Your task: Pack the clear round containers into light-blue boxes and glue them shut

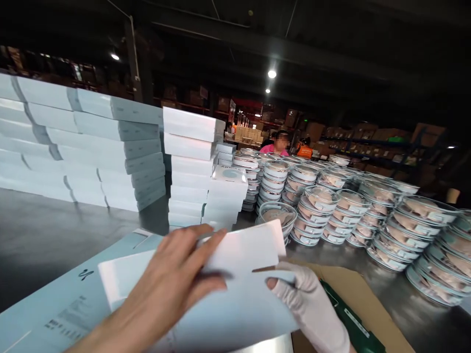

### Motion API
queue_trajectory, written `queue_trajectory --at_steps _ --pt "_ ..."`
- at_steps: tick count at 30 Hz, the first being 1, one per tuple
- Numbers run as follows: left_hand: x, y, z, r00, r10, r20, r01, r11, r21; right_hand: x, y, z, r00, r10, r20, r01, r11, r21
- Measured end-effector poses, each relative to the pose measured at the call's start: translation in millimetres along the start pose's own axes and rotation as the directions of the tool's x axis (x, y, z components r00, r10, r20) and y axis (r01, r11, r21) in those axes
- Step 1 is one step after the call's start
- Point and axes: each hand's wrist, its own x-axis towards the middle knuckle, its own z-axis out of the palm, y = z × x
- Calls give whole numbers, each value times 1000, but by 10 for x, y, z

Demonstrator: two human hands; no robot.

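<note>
Folding looks to be the step in hand: the left hand (172, 287) lies flat, fingers spread, on a white cardboard flap (206, 264) of a pale blue box blank (73, 304) lying on the steel surface (40, 240), while the gloved right hand (309, 306) pinches the flap's near edge between thumb and fingers. Next, I judge, the panel needs creasing along its fold without buckling, well clear of the stacked round containers (342, 211) and finished boxes (191, 166) beyond.
</note>
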Motion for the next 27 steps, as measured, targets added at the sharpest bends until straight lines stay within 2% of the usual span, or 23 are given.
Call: queue_trajectory --at_steps 1,2,4,5,6,7,8,10,11,12,14,15,17,20,24,26,27 --pt "36 74 36 991 -19 134 25 999 -43 -12 -73 -15 1000 -11 -26 12 999 42" --pt "80 154 58 957 -38 287 69 993 -98 -20 -140 -31 999 -19 -36 21 998 57" --pt "190 294 59 826 -56 561 224 946 -235 -33 -241 -82 998 -58 -30 57 998 -26" --pt "250 334 49 758 -40 650 314 897 -311 -42 -271 -119 994 -101 -41 96 989 -109" --pt "306 347 44 712 -19 702 404 829 -387 -53 -285 -163 982 -167 -85 146 967 -209" --pt "351 331 53 705 -15 709 483 743 -463 -65 -282 -210 951 -266 -159 204 923 -325" --pt "382 290 84 731 -39 681 539 644 -543 -77 -259 -255 887 -388 -250 253 861 -440" --pt "390 171 218 810 -149 568 564 464 -683 -92 -157 -325 710 -594 -377 290 736 -612" --pt "371 113 315 838 -210 504 544 403 -736 -91 -80 -341 668 -634 -389 296 706 -643" --pt "342 66 420 854 -249 457 520 369 -770 -81 10 -342 675 -636 -375 308 704 -639" --pt "278 28 615 876 -261 406 478 353 -804 -42 208 -308 746 -593 -303 351 736 -578" --pt "252 36 689 883 -248 398 465 354 -812 -16 305 -279 761 -589 -273 370 739 -563" --pt "224 92 770 899 -222 377 434 344 -833 35 467 -214 741 -610 -281 405 740 -537" --pt "227 208 779 914 -235 330 394 326 -859 74 603 -129 703 -579 -413 416 806 -422" --pt "236 324 767 890 -368 270 389 299 -871 72 612 -8 718 -425 -551 334 905 -263" --pt "232 345 748 868 -436 235 371 258 -892 74 568 66 703 -408 -583 352 911 -213" --pt "229 338 728 867 -431 249 382 257 -888 72 539 97 686 -416 -598 370 906 -205"
